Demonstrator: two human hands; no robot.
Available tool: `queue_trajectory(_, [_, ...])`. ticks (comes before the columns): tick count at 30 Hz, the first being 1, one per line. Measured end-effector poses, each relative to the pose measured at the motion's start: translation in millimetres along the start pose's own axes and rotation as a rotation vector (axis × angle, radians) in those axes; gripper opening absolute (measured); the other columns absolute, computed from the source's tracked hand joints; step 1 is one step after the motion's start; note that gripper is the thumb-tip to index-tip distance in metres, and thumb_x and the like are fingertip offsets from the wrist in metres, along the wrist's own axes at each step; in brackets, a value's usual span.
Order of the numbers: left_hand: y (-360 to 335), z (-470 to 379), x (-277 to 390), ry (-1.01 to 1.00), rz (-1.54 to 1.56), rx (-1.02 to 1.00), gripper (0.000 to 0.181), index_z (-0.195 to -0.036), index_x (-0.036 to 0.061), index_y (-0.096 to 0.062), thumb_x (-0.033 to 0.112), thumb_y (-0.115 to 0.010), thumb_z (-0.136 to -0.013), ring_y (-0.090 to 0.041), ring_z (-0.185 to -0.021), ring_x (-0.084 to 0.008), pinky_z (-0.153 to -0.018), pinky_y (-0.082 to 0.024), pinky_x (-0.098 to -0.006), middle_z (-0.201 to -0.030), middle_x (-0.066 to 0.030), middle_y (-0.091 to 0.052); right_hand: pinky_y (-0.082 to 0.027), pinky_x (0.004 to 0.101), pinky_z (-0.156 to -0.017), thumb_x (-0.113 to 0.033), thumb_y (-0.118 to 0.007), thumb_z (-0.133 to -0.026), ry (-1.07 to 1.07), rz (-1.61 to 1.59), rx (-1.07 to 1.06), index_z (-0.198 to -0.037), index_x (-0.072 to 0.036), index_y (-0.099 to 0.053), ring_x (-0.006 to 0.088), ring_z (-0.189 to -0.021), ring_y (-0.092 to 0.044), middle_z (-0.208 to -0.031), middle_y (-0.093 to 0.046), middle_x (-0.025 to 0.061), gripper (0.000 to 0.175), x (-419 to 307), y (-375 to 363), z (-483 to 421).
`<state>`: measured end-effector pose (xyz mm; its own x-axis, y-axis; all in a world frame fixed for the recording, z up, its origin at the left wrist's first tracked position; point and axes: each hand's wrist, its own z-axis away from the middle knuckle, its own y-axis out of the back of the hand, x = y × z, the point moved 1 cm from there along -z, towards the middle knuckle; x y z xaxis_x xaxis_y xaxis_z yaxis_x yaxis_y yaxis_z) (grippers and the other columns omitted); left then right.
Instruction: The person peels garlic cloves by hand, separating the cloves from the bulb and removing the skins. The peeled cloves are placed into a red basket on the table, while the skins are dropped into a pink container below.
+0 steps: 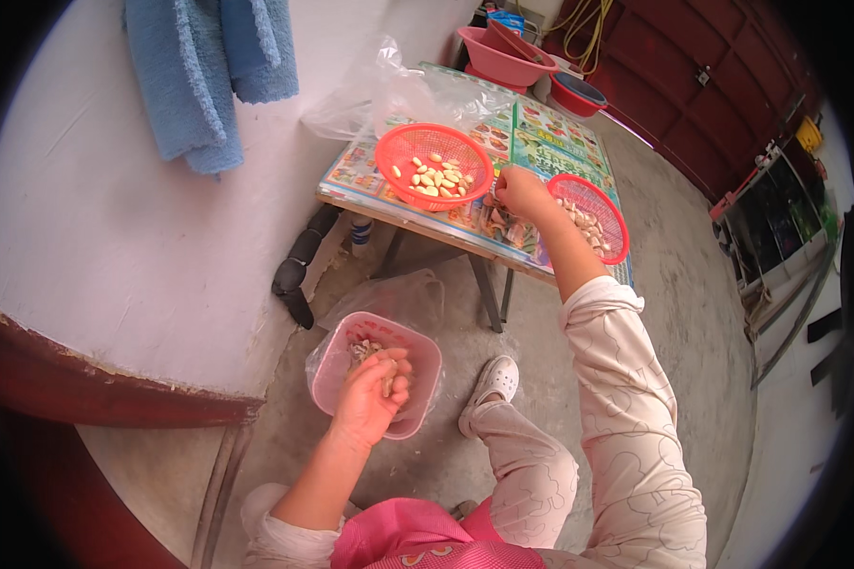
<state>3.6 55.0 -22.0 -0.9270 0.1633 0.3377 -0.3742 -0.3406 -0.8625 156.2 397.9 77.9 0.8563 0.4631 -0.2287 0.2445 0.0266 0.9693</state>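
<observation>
My left hand (373, 391) is over a pink plastic bin (427, 384) that has garlic skins (363, 350) inside. Its fingers are curled around what looks like some skins, palm partly turned up. On the table, my right hand (523, 192) is bent down at a pile of garlic skins (502, 224); its fingertips are hidden, so I cannot tell whether it grips any. Left of it stands a red mesh basket (398, 139) with peeled garlic cloves (438, 178). To its right, partly behind my forearm, another red mesh basket (620, 235) holds unpeeled garlic cloves (589, 226).
The folding table (334, 178) has a printed cover and a clear plastic bag (413, 96) at its back left. Pink and red basins (505, 60) stand beyond it. Blue towels (185, 85) hang on the left wall. My foot in a white clog (498, 377) is right of the bin.
</observation>
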Motion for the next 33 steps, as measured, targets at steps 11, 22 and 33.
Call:
queue_trajectory(11, [-8.1, 5.8, -2.0, 0.009, -0.036, 0.003, 0.022, -0.108, 0.0003, -0.055, 0.007, -0.051, -0.088, -0.049, -0.068, -0.0128, -0.057, -0.039, -0.0234, -0.086, -0.0074, -0.057, -0.044, 0.0312, -0.051, -0.014, -0.048, -0.087, -0.261, -0.674, 0.29, -0.088, 0.002, -0.064, 0.0148, -0.052, -0.054, -0.063, -0.061, 0.0094, 0.023, 35.5, 55.8, 16.5])
queue_trajectory(22, [-8.4, 3.4, -9.2, 0.039, -0.068, -0.014, 0.02, -0.107, 0.0029, -0.056, 0.008, -0.051, -0.088, -0.047, -0.068, -0.0123, -0.057, -0.038, -0.0228, -0.087, -0.0056, -0.055, -0.048, 0.039, -0.07, -0.017, -0.058, -0.084, -0.087, -0.192, 0.458, -0.092, -0.001, -0.064, 0.0317, -0.08, -0.063, -0.082, -0.066, 0.0178, 0.019, 34.3, 69.1, 67.2])
queue_trajectory(33, [-10.0, 6.3, -5.2, 0.024, -0.017, -0.001, 0.021, -0.107, -0.001, -0.054, 0.006, -0.051, -0.087, -0.051, -0.066, -0.0138, -0.056, -0.041, -0.0239, -0.085, -0.0095, -0.058, -0.053, 0.041, -0.072, -0.008, -0.056, -0.081, 0.083, 0.415, 0.034, -0.101, -0.004, -0.057, 0.0323, -0.09, -0.064, -0.102, -0.059, 0.0184, 0.02, -8.2, 8.7, 74.9])
